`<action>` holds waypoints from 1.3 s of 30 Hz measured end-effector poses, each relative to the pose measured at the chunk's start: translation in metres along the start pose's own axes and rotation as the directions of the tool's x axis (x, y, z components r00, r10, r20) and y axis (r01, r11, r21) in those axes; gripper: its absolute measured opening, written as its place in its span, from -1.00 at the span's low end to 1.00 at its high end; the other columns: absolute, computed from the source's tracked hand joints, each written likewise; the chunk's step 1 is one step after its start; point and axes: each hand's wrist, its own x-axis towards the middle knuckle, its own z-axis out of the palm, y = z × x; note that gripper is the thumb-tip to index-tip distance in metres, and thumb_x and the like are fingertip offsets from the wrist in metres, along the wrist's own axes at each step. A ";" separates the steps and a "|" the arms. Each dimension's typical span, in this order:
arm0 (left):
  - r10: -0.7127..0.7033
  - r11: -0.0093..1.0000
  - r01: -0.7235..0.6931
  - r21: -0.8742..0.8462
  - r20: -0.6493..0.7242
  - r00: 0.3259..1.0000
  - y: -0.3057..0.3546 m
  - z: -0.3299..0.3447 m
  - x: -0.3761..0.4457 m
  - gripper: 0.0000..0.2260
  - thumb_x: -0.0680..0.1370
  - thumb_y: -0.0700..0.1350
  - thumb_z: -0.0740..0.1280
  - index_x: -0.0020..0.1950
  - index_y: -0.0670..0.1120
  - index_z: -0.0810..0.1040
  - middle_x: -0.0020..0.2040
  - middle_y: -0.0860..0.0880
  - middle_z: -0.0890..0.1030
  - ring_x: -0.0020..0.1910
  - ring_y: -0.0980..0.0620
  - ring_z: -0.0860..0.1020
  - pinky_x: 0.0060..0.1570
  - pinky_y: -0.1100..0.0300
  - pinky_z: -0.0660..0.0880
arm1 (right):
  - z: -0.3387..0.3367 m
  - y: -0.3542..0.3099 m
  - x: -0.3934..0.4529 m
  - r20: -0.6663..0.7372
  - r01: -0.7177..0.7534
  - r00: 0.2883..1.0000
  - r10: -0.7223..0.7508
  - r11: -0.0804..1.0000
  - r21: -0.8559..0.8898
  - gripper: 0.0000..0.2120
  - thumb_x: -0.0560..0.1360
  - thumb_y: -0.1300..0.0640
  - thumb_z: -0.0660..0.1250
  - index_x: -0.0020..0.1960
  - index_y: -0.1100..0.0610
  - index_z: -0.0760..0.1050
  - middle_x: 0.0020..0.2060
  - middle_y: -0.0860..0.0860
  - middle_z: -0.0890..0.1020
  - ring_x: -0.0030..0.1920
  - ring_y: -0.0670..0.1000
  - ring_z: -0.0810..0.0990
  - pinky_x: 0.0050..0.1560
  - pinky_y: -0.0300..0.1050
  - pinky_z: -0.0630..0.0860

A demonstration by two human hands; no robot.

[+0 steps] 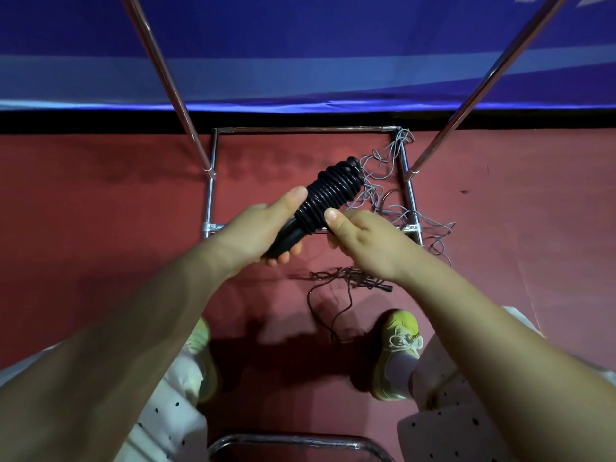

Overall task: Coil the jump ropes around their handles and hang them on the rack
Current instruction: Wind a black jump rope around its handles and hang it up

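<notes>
From the head camera, the left hand (pixel 263 228) curls around the lower ends of the black jump rope handles (pixel 286 241), thumb laid straight along the black rope coils (pixel 328 195) wound around them. The right hand (pixel 363 241) pinches the coil's lower edge with its thumb, fingers curled beneath. The bundle is held above the chrome rack base (pixel 209 198), beside tangled grey ropes (pixel 386 195) on the red floor (pixel 100 211).

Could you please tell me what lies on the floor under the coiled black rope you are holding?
Loose grey rope tangled over the rack's base frame; the black coiled rope and both hands hide the rest.
</notes>
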 end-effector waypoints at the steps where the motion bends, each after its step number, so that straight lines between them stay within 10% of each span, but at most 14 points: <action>1: 0.035 0.998 -0.033 0.059 -0.025 0.999 0.000 -0.001 0.000 -0.44 0.45 0.37 0.12 -0.26 -0.13 0.54 -0.36 -0.08 0.58 -0.44 0.05 0.48 -0.38 0.20 0.41 | 0.003 0.000 0.000 0.016 -0.039 0.999 0.038 0.994 0.099 -0.51 0.64 -0.11 0.01 -0.21 0.19 0.49 -0.47 -0.08 0.39 -0.55 -0.18 0.34 -0.39 -0.23 0.24; 5: 0.128 0.966 -0.118 0.232 -0.029 0.991 -0.003 -0.002 0.001 -0.63 0.34 0.35 0.32 -0.16 0.06 0.47 -0.22 0.01 0.56 -0.25 0.04 0.50 -0.15 0.11 0.43 | 0.009 -0.003 0.000 0.196 -0.240 0.968 0.158 0.816 0.526 -0.48 0.61 -0.23 0.00 0.00 0.20 0.46 -0.41 -0.01 0.37 -0.58 -0.14 0.23 -0.56 -0.27 0.14; 11: 0.108 0.945 -0.105 0.311 0.009 0.994 -0.009 0.005 0.000 -0.50 0.16 0.32 0.43 -0.04 0.10 0.42 -0.10 0.07 0.56 -0.07 0.05 0.53 0.05 0.04 0.47 | 0.008 -0.007 0.000 0.118 -0.234 0.971 0.206 0.754 0.614 -0.55 0.50 -0.28 0.18 -0.31 0.07 0.36 -0.44 -0.03 0.34 -0.55 -0.11 0.17 -0.51 -0.24 0.08; 15: 0.012 0.988 0.030 -0.154 0.263 0.965 -0.007 0.003 -0.005 -0.56 0.35 0.29 0.22 -0.04 -0.04 0.52 -0.26 0.04 0.62 -0.33 0.12 0.55 -0.22 0.14 0.45 | 0.004 -0.007 0.000 0.054 -0.161 0.984 0.170 0.720 0.675 -0.75 0.34 -0.13 0.15 -0.43 -0.01 0.32 -0.54 -0.08 0.27 -0.57 -0.10 0.14 -0.50 -0.24 0.04; 22: 0.136 0.774 0.422 -0.472 0.774 0.618 -0.013 0.013 -0.009 -0.22 0.29 0.49 0.23 -0.03 -0.22 0.66 -0.23 -0.13 0.64 -0.33 -0.05 0.61 -0.29 0.13 0.57 | 0.005 -0.002 -0.009 0.069 0.093 0.979 -0.192 0.724 0.683 -0.56 0.26 -0.18 0.19 -0.17 0.21 0.36 -0.53 -0.08 0.46 -0.56 -0.11 0.38 -0.50 -0.31 0.25; 32: -0.052 0.991 0.089 -0.100 0.327 0.943 0.003 0.011 -0.015 -0.28 0.26 0.43 0.01 -0.15 -0.19 0.56 -0.40 -0.09 0.55 -0.49 0.00 0.44 -0.45 0.23 0.42 | -0.006 -0.001 -0.006 0.235 -0.050 0.969 -0.076 0.871 0.488 -0.53 0.33 -0.30 0.17 -0.24 0.14 0.34 -0.48 0.02 0.29 -0.46 -0.02 0.22 -0.38 -0.07 0.21; 39: 0.146 0.974 -0.162 0.161 0.110 0.983 -0.005 0.008 -0.007 -0.44 0.34 0.43 0.11 -0.23 -0.06 0.51 -0.42 0.03 0.60 -0.45 0.06 0.51 -0.35 0.20 0.43 | -0.009 -0.002 -0.007 0.247 -0.091 0.968 -0.035 0.873 0.480 -0.67 0.47 -0.25 0.16 -0.34 -0.08 0.44 -0.44 -0.03 0.34 -0.46 -0.04 0.28 -0.27 -0.06 0.36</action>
